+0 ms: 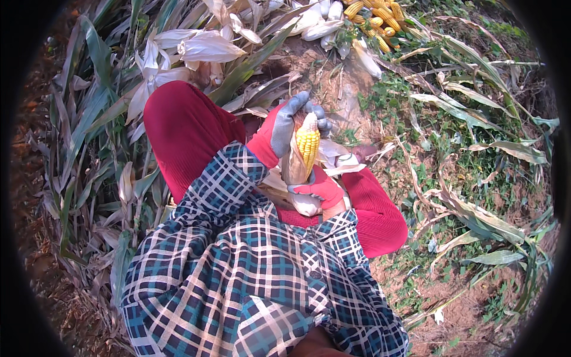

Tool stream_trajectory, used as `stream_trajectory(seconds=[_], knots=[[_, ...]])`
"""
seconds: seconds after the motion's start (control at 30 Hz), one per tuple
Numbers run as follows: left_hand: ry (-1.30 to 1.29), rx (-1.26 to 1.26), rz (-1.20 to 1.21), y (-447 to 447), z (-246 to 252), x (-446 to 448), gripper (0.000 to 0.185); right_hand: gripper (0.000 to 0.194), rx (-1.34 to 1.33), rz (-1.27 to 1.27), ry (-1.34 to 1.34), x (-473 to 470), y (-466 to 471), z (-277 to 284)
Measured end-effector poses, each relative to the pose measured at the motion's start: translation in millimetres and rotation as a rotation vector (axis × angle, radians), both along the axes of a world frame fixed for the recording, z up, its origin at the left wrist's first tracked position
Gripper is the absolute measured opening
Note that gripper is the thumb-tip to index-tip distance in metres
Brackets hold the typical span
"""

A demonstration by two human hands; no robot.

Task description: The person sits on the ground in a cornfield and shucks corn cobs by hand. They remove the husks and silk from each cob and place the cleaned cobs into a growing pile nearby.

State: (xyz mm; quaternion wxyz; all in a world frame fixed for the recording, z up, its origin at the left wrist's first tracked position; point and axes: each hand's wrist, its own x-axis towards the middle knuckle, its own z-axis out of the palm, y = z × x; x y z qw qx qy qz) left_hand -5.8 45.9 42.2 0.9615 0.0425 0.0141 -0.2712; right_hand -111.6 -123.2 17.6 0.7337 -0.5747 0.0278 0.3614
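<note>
A partly husked ear of corn point(308, 145) stands tip up over my lap, its yellow kernels bare on the front. Pale husk point(292, 165) still wraps its left side and base. My left hand point(287, 125), in a grey-coated red glove, curls around the upper part, with brown silk near the palm. Gloved the same way, my right hand point(319, 187) grips the base from below. Another pale husked piece point(307, 204) lies under the right hand, partly hidden. Loose husks lie between my legs.
Husked yellow cobs point(379, 20) are heaped at the top, beside ears in white husk point(323, 26). Dry corn stalks and leaves point(96, 134) cover the left. Low green weeds, bare soil and dry leaves point(482, 218) spread on the right. My bent knees point(192, 129) flank the work.
</note>
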Motion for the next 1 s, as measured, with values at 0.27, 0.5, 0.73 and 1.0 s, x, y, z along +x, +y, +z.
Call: stream_trajectory(seconds=[0.27, 0.5, 0.73, 1.0], knots=[[0.413, 0.505, 0.423, -3.6, -37.2, 16.3, 0.031, 0.069, -0.219, -0.195, -0.201, 3.1, 20.2, -7.2], [0.438, 0.256, 0.33, -15.5, -33.8, 13.1, 0.038, 0.058, 0.201, -0.709, -0.218, 29.6, 66.1, -11.1], [0.384, 0.409, 0.306, 25.2, 6.8, 19.4, 0.038, 0.077, 0.285, -1.106, -0.086, 46.2, 11.8, -18.3], [0.277, 0.57, 0.301, 25.7, -21.5, 28.7, 0.042, 0.085, 0.23, -1.485, -0.187, 51.1, -97.2, -22.7]])
